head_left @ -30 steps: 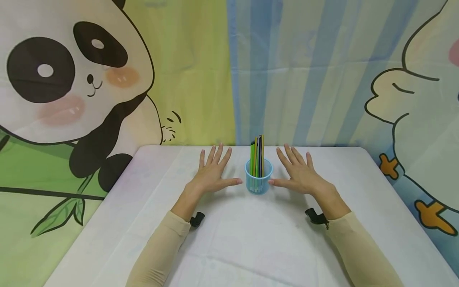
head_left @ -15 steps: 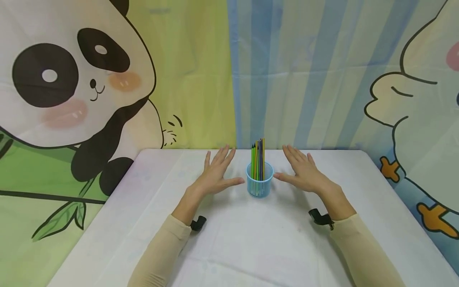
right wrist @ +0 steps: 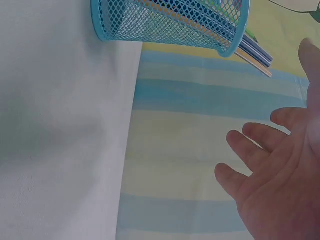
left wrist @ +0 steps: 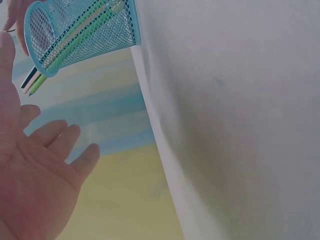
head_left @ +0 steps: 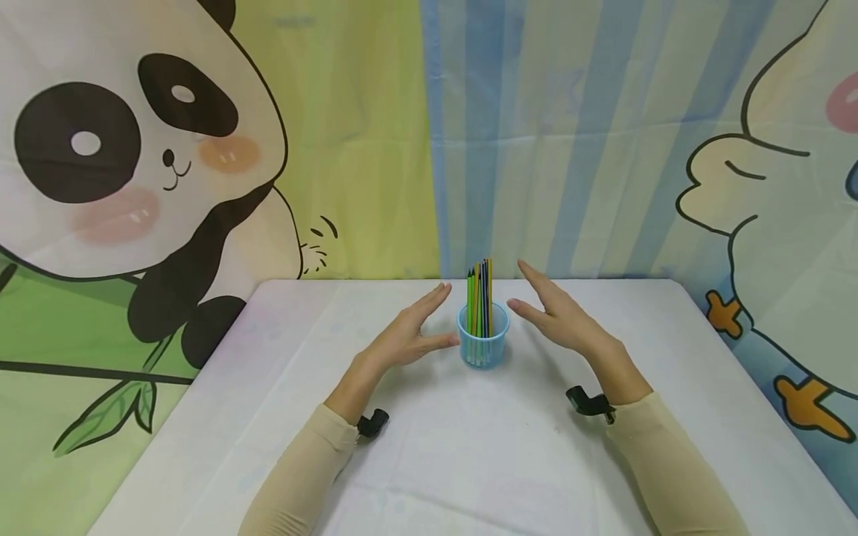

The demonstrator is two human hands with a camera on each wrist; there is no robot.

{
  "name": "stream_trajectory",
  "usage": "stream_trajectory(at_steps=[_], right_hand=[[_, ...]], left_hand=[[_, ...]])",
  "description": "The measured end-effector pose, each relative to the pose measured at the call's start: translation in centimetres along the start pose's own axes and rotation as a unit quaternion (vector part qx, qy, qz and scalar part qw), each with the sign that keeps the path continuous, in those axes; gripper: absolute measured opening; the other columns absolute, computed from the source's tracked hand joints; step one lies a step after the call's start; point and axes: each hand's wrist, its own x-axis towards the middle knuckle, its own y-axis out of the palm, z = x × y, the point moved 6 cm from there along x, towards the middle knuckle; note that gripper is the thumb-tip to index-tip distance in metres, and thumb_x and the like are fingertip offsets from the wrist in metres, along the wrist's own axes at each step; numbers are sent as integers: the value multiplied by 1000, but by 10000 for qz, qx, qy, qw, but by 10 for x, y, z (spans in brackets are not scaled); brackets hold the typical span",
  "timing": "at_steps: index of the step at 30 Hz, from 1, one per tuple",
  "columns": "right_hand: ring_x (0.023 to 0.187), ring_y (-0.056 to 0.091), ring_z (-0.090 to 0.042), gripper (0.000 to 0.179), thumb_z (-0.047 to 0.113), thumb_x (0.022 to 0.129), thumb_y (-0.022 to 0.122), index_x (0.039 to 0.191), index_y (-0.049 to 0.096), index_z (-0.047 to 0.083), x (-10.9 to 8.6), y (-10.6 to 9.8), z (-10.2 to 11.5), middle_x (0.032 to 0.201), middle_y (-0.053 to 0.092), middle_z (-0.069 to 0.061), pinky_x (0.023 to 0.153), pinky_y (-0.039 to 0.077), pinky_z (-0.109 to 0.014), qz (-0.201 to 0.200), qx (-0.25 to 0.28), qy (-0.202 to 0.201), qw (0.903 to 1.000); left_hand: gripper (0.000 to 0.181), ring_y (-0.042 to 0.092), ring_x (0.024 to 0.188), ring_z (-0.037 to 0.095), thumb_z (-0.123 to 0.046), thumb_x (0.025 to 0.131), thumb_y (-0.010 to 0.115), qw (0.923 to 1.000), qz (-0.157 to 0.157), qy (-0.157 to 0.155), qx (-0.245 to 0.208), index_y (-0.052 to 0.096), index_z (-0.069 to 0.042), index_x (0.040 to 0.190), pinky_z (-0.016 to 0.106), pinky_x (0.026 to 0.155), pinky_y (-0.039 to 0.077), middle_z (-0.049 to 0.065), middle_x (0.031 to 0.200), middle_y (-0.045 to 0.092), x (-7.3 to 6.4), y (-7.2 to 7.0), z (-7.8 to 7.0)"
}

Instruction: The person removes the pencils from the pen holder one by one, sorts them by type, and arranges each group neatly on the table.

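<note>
A light blue mesh pencil cup (head_left: 482, 350) stands upright on the white table, holding several pencils (head_left: 480, 298) with green, yellow and dark barrels. To its left my left hand (head_left: 405, 335) is raised with palm turned inward, its thumb tip close to the cup's rim. On the other side my right hand (head_left: 563, 320) faces the cup, thumb and fingers spread apart, a little off the rim. Both wrist views show the mesh cup (left wrist: 82, 37) beyond an empty palm; the left hand (left wrist: 40, 175) and right hand (right wrist: 280, 170) have their fingers loosely extended.
The white table (head_left: 482, 461) reaches to a hanging backdrop (head_left: 536, 149) right behind the cup, printed with a panda and a white bird. A black wrist camera (head_left: 372, 423) sits on the left wrist, another wrist camera (head_left: 588, 402) on the right.
Both hands have turned from palms down with fingers spread to palms facing each other across the cup, fingers closer together. The cup and pencils have stayed in place on the table.
</note>
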Motion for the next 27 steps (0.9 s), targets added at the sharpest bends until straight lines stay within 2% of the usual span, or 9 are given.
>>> stream_trajectory(at_steps=[5,7,12,15,22,27], right_hand=[[162,14,-36,87,58,104,55,169,7,25,2,0,5,176,11,-4,125,19,-67,-135,171,-68,9997],[161,17,-36,86,57,104,56,169,9,26,3,1,8,176,14,-4,125,22,-68,-151,242,-111,9995],[159,25,-36,84,56,104,57,169,11,30,7,3,12,174,22,-7,119,33,-70,-201,445,-210,9986],[157,29,-35,82,54,104,57,169,12,30,11,7,12,173,24,-8,115,37,-71,-225,604,-254,9976],[156,32,-35,75,45,107,57,168,19,23,22,15,19,174,23,-2,116,36,-70,-235,1025,-477,9933],[153,39,-35,71,38,107,60,167,25,24,27,15,25,171,30,-6,121,33,-66,-462,1216,-704,9890]], left_hand=[[95,26,159,17,-65,90,71,9998,-99,120,-123,24,-33,166,47,128,28,-3,173,24,0,2,0],[93,28,158,19,-61,91,72,9995,-115,179,-218,27,-30,166,47,128,29,0,172,28,1,2,-1],[85,36,155,19,-52,94,73,9982,-88,212,-548,32,-27,164,47,126,32,-6,168,36,2,5,-6],[79,44,150,19,-48,96,72,9970,-66,205,-738,34,-30,163,46,125,35,-8,165,40,2,7,-6],[76,53,144,17,-44,98,72,9955,-52,258,-910,36,-28,163,46,123,38,8,162,48,0,12,-6],[75,55,142,20,-40,98,74,9944,-105,430,-963,39,-23,162,47,122,39,10,159,50,2,12,-10]])
